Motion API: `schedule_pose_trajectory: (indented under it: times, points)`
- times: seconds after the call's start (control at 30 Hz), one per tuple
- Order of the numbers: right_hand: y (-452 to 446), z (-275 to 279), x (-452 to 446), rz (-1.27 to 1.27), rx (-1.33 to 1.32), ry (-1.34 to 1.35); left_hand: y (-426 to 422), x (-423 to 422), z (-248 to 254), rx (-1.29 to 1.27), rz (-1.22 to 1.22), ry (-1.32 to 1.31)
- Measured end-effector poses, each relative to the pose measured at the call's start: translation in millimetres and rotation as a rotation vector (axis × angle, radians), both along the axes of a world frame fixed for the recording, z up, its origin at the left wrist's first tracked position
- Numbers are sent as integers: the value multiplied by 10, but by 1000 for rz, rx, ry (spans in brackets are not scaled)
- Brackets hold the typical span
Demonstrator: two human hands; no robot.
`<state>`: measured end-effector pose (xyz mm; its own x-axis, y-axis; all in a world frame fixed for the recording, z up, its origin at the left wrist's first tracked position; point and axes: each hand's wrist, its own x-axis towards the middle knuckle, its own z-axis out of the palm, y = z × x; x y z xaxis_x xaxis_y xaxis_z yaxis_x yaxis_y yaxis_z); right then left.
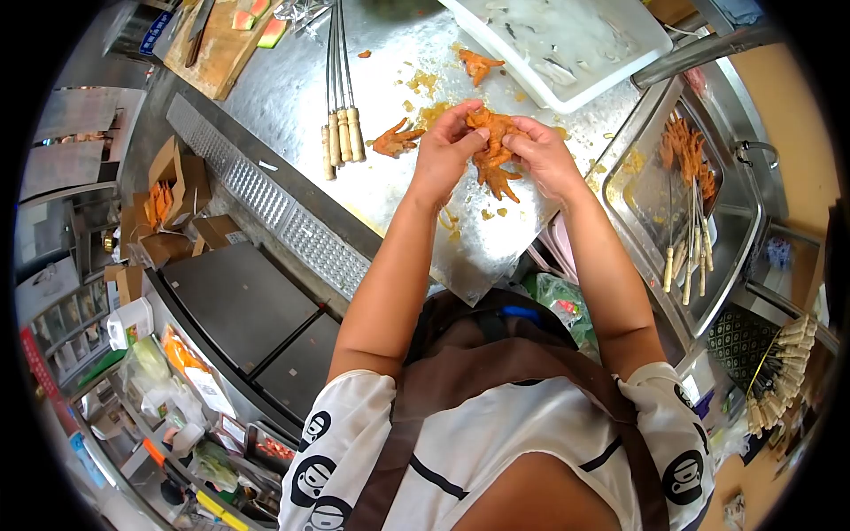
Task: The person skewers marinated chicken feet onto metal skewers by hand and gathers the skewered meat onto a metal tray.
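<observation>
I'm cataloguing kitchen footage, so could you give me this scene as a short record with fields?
Surface: metal table
Left hand: gripping orange-brown chicken feet
Right hand: gripping them from the other side
Loose nearby: two chicken-foot pieces
Tools: wooden-handled skewers on the table
Far right: loaded skewers
Top right: white plastic tub
Top left: cutting board, knife, watermelon pieces

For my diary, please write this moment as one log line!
left hand: pinching chicken feet; right hand: pinching same; skewers: on metal table; white tub: beyond hands
</observation>
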<state>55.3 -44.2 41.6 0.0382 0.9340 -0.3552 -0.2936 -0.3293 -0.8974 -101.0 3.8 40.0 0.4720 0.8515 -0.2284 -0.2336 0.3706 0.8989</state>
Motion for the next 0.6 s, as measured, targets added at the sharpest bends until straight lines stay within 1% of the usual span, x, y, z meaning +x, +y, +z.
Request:
schedule_pose_trajectory:
  times: [0.1,0.23,0.27,0.33,0.47,0.6]
  points:
    - [2,54,-14,-14,-7,-15,7,-22,19,-65,15,-30]
    - [14,64,-3,-15,-29,-32,-6,-11,51,-80,34,-22]
    - [13,68,1,-13,-29,-32,-11,-16,58,-53,19,9]
    - [11,79,6,39,-6,-137,-23,-25,69,-28,8,40]
    - [12,30,13,22,22,-114,-33,-35,99,-19,4,57]
    - [16,59,-5,47,26,-173,-53,-48,63,-7,1,63]
